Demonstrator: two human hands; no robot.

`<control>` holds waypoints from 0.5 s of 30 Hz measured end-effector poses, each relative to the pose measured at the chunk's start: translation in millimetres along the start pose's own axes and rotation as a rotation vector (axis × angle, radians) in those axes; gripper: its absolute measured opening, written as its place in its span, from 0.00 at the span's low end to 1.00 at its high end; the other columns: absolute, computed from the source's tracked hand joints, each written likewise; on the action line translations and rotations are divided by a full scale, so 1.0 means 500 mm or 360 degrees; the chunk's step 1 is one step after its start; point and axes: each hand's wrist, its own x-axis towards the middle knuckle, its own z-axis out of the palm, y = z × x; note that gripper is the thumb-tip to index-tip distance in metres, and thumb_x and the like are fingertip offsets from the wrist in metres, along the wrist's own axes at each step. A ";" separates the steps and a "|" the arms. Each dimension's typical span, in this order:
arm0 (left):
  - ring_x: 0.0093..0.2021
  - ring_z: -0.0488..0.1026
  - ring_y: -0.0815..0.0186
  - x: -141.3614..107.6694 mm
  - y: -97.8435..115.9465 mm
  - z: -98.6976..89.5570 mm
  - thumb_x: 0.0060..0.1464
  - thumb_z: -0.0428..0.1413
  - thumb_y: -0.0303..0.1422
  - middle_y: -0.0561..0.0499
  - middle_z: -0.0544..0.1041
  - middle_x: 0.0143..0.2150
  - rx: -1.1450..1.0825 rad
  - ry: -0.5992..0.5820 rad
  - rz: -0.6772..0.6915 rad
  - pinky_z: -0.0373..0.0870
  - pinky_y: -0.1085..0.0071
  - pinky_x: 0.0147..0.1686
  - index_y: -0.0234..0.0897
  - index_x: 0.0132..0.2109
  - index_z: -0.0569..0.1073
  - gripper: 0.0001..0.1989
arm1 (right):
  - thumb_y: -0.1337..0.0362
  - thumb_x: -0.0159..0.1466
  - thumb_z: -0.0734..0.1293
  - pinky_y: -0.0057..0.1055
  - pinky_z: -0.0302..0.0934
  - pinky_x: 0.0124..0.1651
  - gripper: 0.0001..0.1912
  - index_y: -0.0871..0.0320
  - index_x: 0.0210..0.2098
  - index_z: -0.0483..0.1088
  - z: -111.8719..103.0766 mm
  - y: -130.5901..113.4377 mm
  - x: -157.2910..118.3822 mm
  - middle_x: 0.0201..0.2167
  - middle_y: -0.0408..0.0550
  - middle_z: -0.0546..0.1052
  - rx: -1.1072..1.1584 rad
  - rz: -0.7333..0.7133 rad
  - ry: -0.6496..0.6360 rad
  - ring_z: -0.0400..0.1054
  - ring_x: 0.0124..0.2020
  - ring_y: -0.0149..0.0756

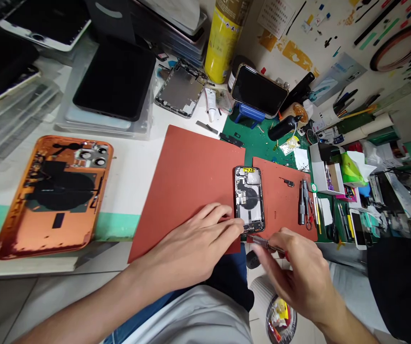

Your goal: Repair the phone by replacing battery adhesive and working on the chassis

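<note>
An opened phone (249,200) lies face up across the edge of a reddish-brown mat (191,177), its inner boards and a round black pad exposed. My left hand (205,241) rests on the mat, fingers bent and closed at the phone's lower left corner, steadying it. In my right hand (298,270) is a slim screwdriver (263,242) with a ridged metal grip, its front end pointing at the phone's bottom edge. The exact contact of the tip is too small to make out.
On the left lies an orange phone-shaped back housing (72,220). A second reddish-brown mat (280,210) carries dark pen-like tools (302,203) and red-handled scissors (309,215). Behind stand a propped phone (259,91) and a yellow spray can (223,48). A bin (280,317) is below.
</note>
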 end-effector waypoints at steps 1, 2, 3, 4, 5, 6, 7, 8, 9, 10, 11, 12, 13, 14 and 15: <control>0.63 0.66 0.53 0.000 0.000 0.000 0.55 0.47 0.13 0.43 0.75 0.58 -0.0003 0.0000 0.0000 0.70 0.59 0.61 0.39 0.62 0.72 0.32 | 0.76 0.72 0.66 0.31 0.62 0.32 0.10 0.58 0.50 0.67 0.000 0.000 -0.001 0.32 0.43 0.71 0.0006 -0.0005 0.0003 0.65 0.30 0.34; 0.63 0.67 0.53 0.000 0.000 0.001 0.55 0.47 0.13 0.43 0.75 0.58 -0.0002 0.0007 0.0000 0.70 0.59 0.61 0.39 0.62 0.72 0.32 | 0.76 0.72 0.66 0.31 0.63 0.33 0.11 0.57 0.50 0.66 0.000 0.000 -0.001 0.33 0.44 0.72 0.0022 -0.0006 -0.0001 0.66 0.31 0.35; 0.63 0.67 0.53 0.000 0.000 0.001 0.55 0.48 0.13 0.43 0.75 0.58 0.0000 0.0015 0.0001 0.70 0.59 0.61 0.39 0.62 0.72 0.32 | 0.76 0.72 0.66 0.32 0.64 0.33 0.11 0.58 0.50 0.66 0.001 0.000 -0.001 0.34 0.46 0.73 0.0033 -0.0002 -0.0001 0.67 0.32 0.35; 0.63 0.66 0.53 -0.001 0.000 0.002 0.55 0.48 0.13 0.43 0.75 0.58 0.0002 0.0024 0.0002 0.70 0.59 0.61 0.39 0.63 0.72 0.32 | 0.75 0.72 0.67 0.32 0.64 0.33 0.11 0.58 0.50 0.67 0.001 0.000 -0.001 0.34 0.46 0.73 0.0030 0.0008 0.0015 0.67 0.32 0.35; 0.63 0.66 0.53 -0.001 -0.001 0.003 0.55 0.48 0.13 0.43 0.75 0.58 0.0000 0.0033 0.0001 0.70 0.59 0.61 0.39 0.63 0.72 0.32 | 0.75 0.72 0.67 0.32 0.64 0.33 0.11 0.58 0.50 0.67 0.003 0.000 0.000 0.33 0.45 0.73 0.0024 0.0022 0.0028 0.67 0.31 0.35; 0.63 0.66 0.53 -0.001 -0.001 0.003 0.55 0.48 0.13 0.43 0.74 0.58 -0.0003 0.0039 0.0003 0.70 0.59 0.61 0.39 0.63 0.72 0.32 | 0.75 0.72 0.67 0.31 0.63 0.32 0.11 0.58 0.50 0.67 0.004 0.000 0.001 0.32 0.44 0.72 0.0023 0.0031 0.0038 0.66 0.29 0.34; 0.63 0.66 0.52 -0.002 -0.002 0.004 0.55 0.47 0.13 0.43 0.74 0.58 -0.0005 0.0041 0.0004 0.70 0.58 0.61 0.39 0.63 0.72 0.32 | 0.76 0.72 0.67 0.31 0.63 0.32 0.11 0.58 0.50 0.67 0.005 0.001 0.001 0.32 0.43 0.72 0.0034 0.0032 0.0039 0.66 0.29 0.34; 0.63 0.66 0.52 -0.002 -0.002 0.005 0.55 0.47 0.12 0.43 0.74 0.58 -0.0007 0.0043 0.0005 0.70 0.58 0.61 0.39 0.63 0.72 0.32 | 0.76 0.72 0.67 0.31 0.64 0.32 0.11 0.58 0.50 0.67 0.006 0.001 0.002 0.32 0.44 0.73 0.0049 0.0035 0.0031 0.67 0.30 0.34; 0.63 0.66 0.52 -0.002 -0.002 0.005 0.55 0.47 0.12 0.43 0.74 0.57 -0.0008 0.0042 0.0011 0.71 0.58 0.61 0.38 0.63 0.72 0.32 | 0.76 0.72 0.67 0.32 0.64 0.33 0.11 0.58 0.51 0.67 0.006 0.002 0.002 0.33 0.45 0.74 0.0053 0.0039 0.0038 0.68 0.31 0.35; 0.63 0.65 0.52 -0.001 -0.002 0.005 0.55 0.47 0.12 0.43 0.74 0.57 -0.0009 0.0042 0.0014 0.71 0.57 0.61 0.38 0.64 0.71 0.32 | 0.75 0.71 0.68 0.32 0.64 0.33 0.11 0.58 0.51 0.67 0.007 0.002 0.002 0.33 0.45 0.74 0.0046 0.0043 0.0053 0.68 0.31 0.35; 0.63 0.65 0.52 -0.001 -0.002 0.005 0.55 0.47 0.12 0.43 0.74 0.57 -0.0011 0.0042 0.0015 0.71 0.57 0.60 0.38 0.64 0.71 0.33 | 0.75 0.71 0.68 0.32 0.64 0.32 0.11 0.58 0.50 0.67 0.007 0.002 0.001 0.33 0.45 0.74 0.0034 0.0046 0.0070 0.67 0.30 0.34; 0.63 0.65 0.52 -0.001 -0.002 0.004 0.55 0.47 0.12 0.43 0.74 0.57 -0.0010 0.0038 0.0013 0.71 0.57 0.60 0.38 0.64 0.71 0.33 | 0.76 0.71 0.68 0.31 0.64 0.32 0.11 0.58 0.50 0.66 0.007 0.002 0.000 0.32 0.44 0.74 0.0029 0.0049 0.0080 0.67 0.30 0.34; 0.63 0.65 0.52 0.000 -0.001 0.004 0.55 0.47 0.12 0.43 0.74 0.57 -0.0008 0.0035 0.0011 0.71 0.58 0.60 0.38 0.64 0.71 0.33 | 0.76 0.71 0.68 0.32 0.64 0.32 0.11 0.58 0.50 0.67 0.007 0.001 -0.001 0.32 0.44 0.74 0.0038 0.0051 0.0075 0.68 0.30 0.34; 0.63 0.65 0.52 0.000 0.000 0.004 0.55 0.47 0.12 0.43 0.74 0.57 -0.0005 0.0034 0.0010 0.71 0.58 0.61 0.38 0.64 0.71 0.33 | 0.75 0.71 0.68 0.32 0.65 0.33 0.11 0.58 0.50 0.67 0.006 0.000 -0.002 0.33 0.45 0.75 0.0045 0.0054 0.0069 0.68 0.31 0.35; 0.63 0.66 0.53 0.000 0.000 0.004 0.55 0.47 0.12 0.43 0.74 0.58 0.0001 0.0036 0.0006 0.71 0.58 0.61 0.38 0.64 0.71 0.33 | 0.75 0.71 0.68 0.33 0.66 0.34 0.11 0.58 0.51 0.67 0.007 -0.001 -0.003 0.34 0.46 0.76 0.0041 0.0055 0.0076 0.69 0.31 0.36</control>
